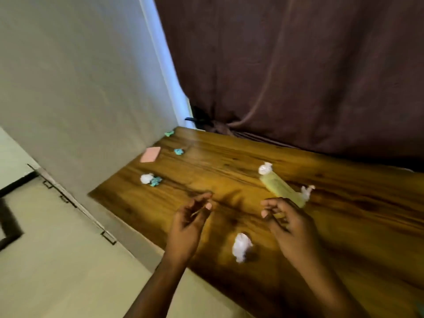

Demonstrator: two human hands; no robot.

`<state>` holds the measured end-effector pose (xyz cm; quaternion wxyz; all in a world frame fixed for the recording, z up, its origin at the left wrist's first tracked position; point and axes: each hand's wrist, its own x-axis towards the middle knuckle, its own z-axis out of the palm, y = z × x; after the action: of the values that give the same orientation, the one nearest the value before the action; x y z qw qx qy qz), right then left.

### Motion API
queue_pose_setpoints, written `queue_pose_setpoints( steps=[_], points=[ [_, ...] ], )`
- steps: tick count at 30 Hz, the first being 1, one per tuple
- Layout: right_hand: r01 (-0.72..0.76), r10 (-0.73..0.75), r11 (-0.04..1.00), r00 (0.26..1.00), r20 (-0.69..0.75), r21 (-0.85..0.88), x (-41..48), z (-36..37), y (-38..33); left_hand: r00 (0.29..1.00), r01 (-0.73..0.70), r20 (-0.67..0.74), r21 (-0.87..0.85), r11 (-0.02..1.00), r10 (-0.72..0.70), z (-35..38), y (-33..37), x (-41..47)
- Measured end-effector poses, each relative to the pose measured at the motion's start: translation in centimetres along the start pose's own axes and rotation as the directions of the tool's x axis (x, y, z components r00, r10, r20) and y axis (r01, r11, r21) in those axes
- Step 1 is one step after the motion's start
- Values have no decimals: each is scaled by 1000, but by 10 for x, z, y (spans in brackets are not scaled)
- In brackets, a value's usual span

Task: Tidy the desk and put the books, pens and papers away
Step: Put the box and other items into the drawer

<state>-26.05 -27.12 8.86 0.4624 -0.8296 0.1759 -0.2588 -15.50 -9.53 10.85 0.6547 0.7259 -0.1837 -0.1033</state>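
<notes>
My left hand (192,218) hovers over the near left part of the wooden desk (358,216), fingers loosely apart and nothing clearly in it. My right hand (284,222) hovers beside it with curled fingers; a thin dark line shows among them, too blurred to name. A crumpled white paper (242,247) lies on the desk between my wrists. Just beyond my right hand lies a long yellow-green paper (281,188), with a white wad (265,168) at its far end and another white wad (307,192) near its close end.
Toward the wall lie a pink note pad (150,154), a white wad (146,179) touching a teal wad (156,181), and two more teal scraps (178,151) (169,133). A dark curtain (298,76) hangs behind the desk. The wall (80,88) borders its left side, tiled floor below.
</notes>
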Motion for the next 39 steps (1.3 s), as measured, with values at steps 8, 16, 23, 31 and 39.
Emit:
queue_pose_setpoints(
  steps=[8,16,23,31,39],
  points=[
    [-157,107,978,943,316,136,118,218,-59,966,154,-211,18,988,-146,-188,-25,101],
    [-88,116,993,868,482,-80,302,378,-57,736,475,-86,-643,602,-672,-243,-85,271],
    [-39,183,962,828,530,-270,419,481,-33,616,491,38,-800,345,-787,-246,-109,371],
    [-165,214,965,943,255,-202,402,468,-41,602,514,26,-777,363,-798,-252,-104,382],
    [-124,148,978,979,-142,166,260,332,-97,894,357,-56,-507,784,-444,-233,-58,274]
  ],
)
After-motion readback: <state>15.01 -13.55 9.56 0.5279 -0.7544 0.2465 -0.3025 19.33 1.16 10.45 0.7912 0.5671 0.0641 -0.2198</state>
